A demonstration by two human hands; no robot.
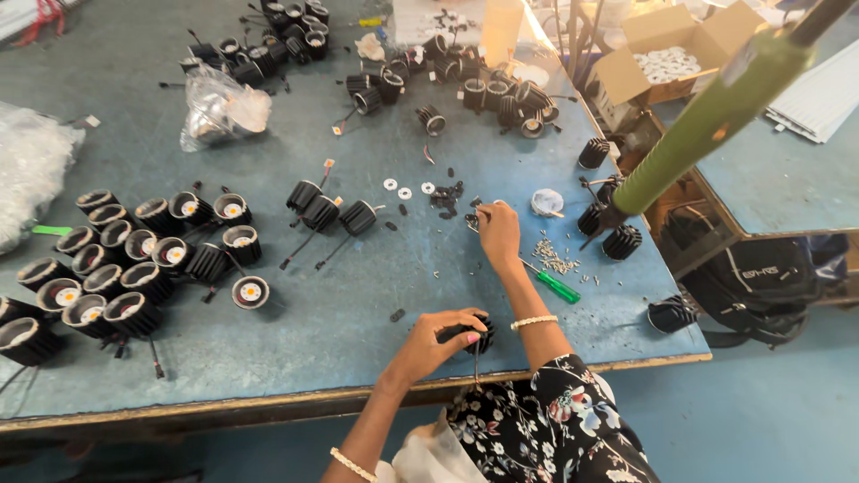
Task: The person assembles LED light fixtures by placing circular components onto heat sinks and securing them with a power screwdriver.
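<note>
My left hand [438, 338] grips a black finned lamp housing [481, 336] near the front edge of the blue-grey table [358, 295], a wire hanging from it. My right hand [497, 231] reaches forward over the table, fingertips pinched at a small dark part beside a cluster of small black pieces [446, 199]. Whether it holds one I cannot tell. Three white washers [404, 190] lie just left of that cluster. A green-handled screwdriver [555, 284] and a scatter of small screws [555, 255] lie right of my right wrist.
Many black housings with round inserts [134, 259] are grouped at the left, more [483, 89] at the back. Three wired housings [327, 213] lie mid-table. A plastic bag [219, 107], a cardboard box [662, 58], a green pole [707, 116] and a black backpack [761, 282] are nearby.
</note>
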